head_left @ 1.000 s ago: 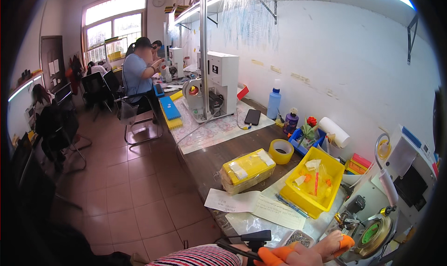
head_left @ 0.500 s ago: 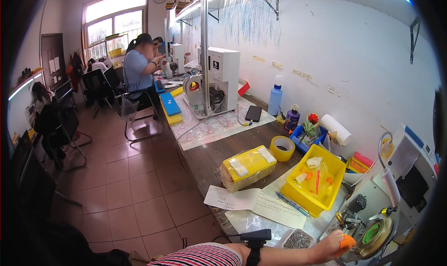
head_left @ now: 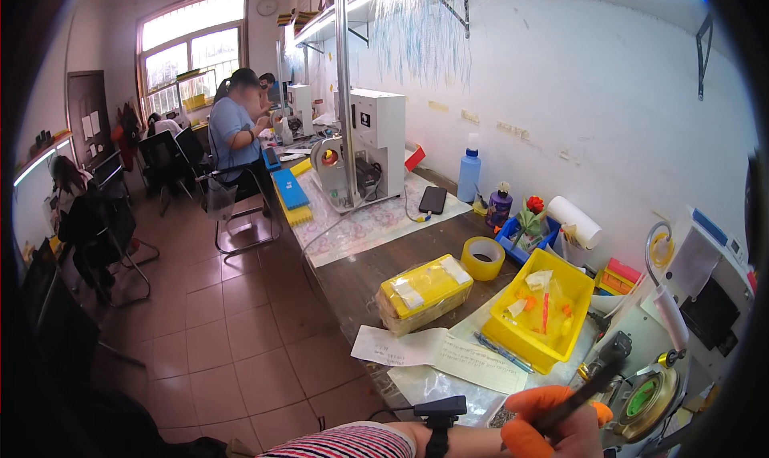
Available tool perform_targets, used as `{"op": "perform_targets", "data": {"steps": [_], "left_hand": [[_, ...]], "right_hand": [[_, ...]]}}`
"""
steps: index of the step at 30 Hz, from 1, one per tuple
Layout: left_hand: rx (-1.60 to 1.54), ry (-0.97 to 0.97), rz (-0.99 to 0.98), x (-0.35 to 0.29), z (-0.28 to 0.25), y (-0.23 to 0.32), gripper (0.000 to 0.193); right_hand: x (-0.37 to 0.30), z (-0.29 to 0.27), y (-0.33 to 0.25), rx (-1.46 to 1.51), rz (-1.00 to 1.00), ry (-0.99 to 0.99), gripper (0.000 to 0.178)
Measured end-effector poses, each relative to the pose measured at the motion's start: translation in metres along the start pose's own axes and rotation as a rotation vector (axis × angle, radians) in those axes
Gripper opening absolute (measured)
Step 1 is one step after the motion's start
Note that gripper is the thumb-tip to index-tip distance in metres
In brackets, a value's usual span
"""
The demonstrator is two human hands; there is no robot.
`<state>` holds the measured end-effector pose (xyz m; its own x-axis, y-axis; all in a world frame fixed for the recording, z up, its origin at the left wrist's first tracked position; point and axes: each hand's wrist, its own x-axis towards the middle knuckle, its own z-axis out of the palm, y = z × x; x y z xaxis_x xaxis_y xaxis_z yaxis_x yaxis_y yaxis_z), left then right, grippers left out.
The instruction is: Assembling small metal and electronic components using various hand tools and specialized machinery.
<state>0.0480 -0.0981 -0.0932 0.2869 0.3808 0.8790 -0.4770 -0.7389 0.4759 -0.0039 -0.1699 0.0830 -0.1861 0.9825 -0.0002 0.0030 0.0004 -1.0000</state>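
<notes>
My left forearm, with a striped sleeve and a black device [head_left: 440, 407] strapped at the wrist, reaches right along the lower edge. Most of my left hand [head_left: 601, 413] is covered by the right one; an orange-covered fingertip shows beside the machine's reel [head_left: 643, 397], so its grip is hidden. In front of it, my right hand [head_left: 573, 434] wears orange finger covers. Its fingers are closed around a dark stick-like tool [head_left: 589, 390] that slants up to the right; its exact kind is unclear. A dish of small metal pieces [head_left: 501, 416] is partly hidden behind this hand.
A yellow bin [head_left: 501, 330], an open notebook [head_left: 481, 366] with pens, a taped yellow box [head_left: 424, 294] and a tape roll [head_left: 483, 258] lie on the bench. The white machine [head_left: 689, 258] stands at right. Other people sit farther back.
My right hand has come into view at the lower right with the dark tool, covering much of my left hand and part of the dish. The left arm has barely moved.
</notes>
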Motion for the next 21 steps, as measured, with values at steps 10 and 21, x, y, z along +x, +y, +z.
{"op": "perform_targets", "data": {"steps": [10, 21], "left_hand": [[0.07, 0.024, -0.021, 0.003, -0.005, 0.003, 0.009], [0.26, -0.108, 0.107, -0.014, 0.009, -0.019, 0.012]], "right_hand": [[0.004, -0.011, 0.028, 0.096, -0.334, 0.2, 0.025], [-0.008, -0.011, 0.032, -0.105, -0.531, 0.046, 0.023]]}}
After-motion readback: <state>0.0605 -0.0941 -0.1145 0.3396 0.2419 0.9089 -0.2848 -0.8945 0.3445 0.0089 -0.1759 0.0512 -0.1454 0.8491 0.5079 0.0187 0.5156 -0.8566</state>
